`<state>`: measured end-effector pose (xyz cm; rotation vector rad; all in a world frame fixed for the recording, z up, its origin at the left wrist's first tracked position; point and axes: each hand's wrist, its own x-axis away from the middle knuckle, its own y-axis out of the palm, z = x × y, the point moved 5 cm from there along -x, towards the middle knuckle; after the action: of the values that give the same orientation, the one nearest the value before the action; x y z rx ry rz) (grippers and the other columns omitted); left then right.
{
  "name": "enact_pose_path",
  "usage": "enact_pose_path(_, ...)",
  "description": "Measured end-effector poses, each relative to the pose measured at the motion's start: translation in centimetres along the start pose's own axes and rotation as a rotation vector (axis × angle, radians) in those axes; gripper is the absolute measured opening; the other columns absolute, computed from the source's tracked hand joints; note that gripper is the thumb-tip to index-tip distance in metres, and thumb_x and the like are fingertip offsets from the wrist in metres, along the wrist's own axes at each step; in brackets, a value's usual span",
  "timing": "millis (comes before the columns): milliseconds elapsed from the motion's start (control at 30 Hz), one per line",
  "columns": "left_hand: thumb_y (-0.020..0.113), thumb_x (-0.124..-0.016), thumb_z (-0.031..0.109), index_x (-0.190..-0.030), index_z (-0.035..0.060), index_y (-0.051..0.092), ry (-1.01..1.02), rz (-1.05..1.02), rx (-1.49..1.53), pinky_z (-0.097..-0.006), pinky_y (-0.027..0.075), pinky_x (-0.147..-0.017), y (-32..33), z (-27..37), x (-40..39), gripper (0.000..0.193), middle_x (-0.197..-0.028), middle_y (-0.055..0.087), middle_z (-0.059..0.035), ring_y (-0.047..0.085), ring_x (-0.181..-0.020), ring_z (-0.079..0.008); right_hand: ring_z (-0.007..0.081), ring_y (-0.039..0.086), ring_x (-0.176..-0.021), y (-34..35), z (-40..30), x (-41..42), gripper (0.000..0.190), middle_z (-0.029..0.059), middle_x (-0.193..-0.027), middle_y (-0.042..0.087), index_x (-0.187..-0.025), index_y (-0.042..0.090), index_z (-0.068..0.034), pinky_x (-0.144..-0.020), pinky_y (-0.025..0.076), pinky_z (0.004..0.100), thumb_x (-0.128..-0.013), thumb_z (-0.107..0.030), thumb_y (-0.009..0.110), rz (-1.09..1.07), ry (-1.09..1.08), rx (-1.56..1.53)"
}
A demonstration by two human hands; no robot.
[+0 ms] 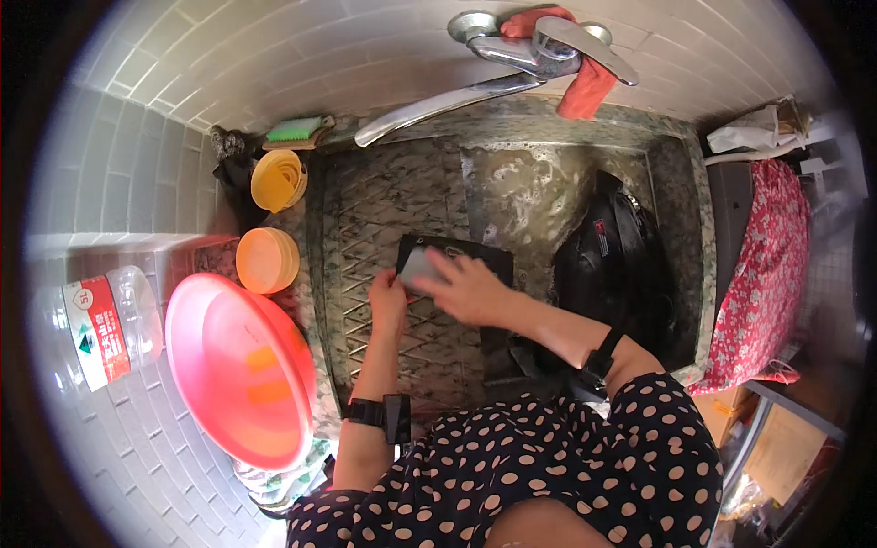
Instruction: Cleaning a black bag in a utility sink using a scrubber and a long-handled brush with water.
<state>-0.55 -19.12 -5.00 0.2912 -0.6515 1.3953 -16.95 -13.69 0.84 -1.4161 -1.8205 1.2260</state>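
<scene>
A black wet cloth item (490, 259) lies on the ridged washboard slope (384, 185) of a stone laundry sink. My left hand (388, 294) grips its left edge. My right hand (466, 284), blurred, is over the cloth with its fingers on a pale greyish block (414, 270), which could be soap or a brush; the blur hides which. To the right, a bulky black garment or bag (610, 267) with a small red mark lies partly in the sudsy water (524, 192) of the basin.
A chrome faucet (452, 103) with a red cloth (588, 89) hangs above. At left stand a green-bristled brush (294, 129), a yellow cup (277, 179), an orange tub (264, 260), a pink basin (219, 356) and a large plastic bottle (137, 315). A red floral cloth (767, 267) is at right.
</scene>
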Motion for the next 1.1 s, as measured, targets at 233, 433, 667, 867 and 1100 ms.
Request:
enact_pose_path(233, 0.055, -0.084, 0.007, -0.109, -0.0013, 0.051, -0.08, -0.021, -0.055, -0.0301, 0.047, -0.059, -2.2, -1.6, 1.2, 0.026, -0.088, 0.058, -0.0093, 0.056, -0.066, -0.017, 0.0472, 0.043, -0.111, 0.6, 12.9, 2.8, 0.047, 0.0194, -0.141, 0.028, -0.134, 0.036, -0.027, -0.091, 0.037, 0.0586, -0.088, -0.027, 0.049, -0.112, 0.513, 0.05)
enact_pose_path(433, 0.066, -0.071, 0.007, -0.117, 0.0032, 0.049, 0.628, 0.143, -0.821, -0.0407, 0.041, -0.087, -2.0, 3.2, 1.7, 0.049, -0.12, 0.048, -0.0181, 0.049, -0.105, -0.0311, 0.0481, 0.04, -0.115, 5.1, 16.1, 10.7, 0.061, 0.0202, -0.147, 0.014, -0.142, 0.022, -0.029, -0.085, 0.041, 0.0563, -0.088, -0.02, 0.05, -0.148, 1.13, -0.101)
enact_pose_path(667, 0.071, -0.07, 0.017, -0.118, 0.0051, 0.052, 0.789, -0.049, -1.253, -0.0442, 0.034, -0.09, 2.9, 4.9, 0.4, 0.053, -0.117, 0.05, -0.0107, 0.044, -0.111, -0.03, 0.0466, 0.042, -0.111, 9.5, 9.5, 15.1, 0.071, 0.0163, -0.148, 0.011, -0.142, 0.019, -0.031, -0.08, 0.042, 0.0552, -0.084, -0.011, 0.054, -0.417, 0.472, 0.288)
enact_pose_path(867, 0.071, -0.071, 0.014, -0.105, 0.0057, 0.058, 0.884, -0.068, -1.229, -0.0435, 0.035, -0.085, 3.4, 6.1, 1.3, 0.038, -0.107, 0.054, -0.0092, 0.047, -0.105, -0.0301, 0.0478, 0.037, -0.117, 5.0, 15.5, 12.9, 0.057, 0.0169, -0.146, 0.016, -0.138, 0.029, -0.027, -0.095, 0.036, 0.0512, -0.087, -0.009, 0.046, -0.141, 1.035, -0.325)
enact_pose_path(1100, 0.069, -0.071, 0.011, -0.086, 0.0037, 0.056, 0.639, -0.08, -1.095, -0.0425, 0.037, -0.079, 1.8, 6.3, 1.8, 0.021, -0.087, 0.058, -0.0106, 0.053, -0.089, -0.0316, 0.0325, 0.043, -0.118, 2.6, 11.9, 8.7, 0.031, 0.0147, -0.128, 0.044, -0.114, 0.055, -0.012, -0.098, 0.034, 0.0377, -0.087, -0.007, 0.04, -0.177, 0.82, -0.855)
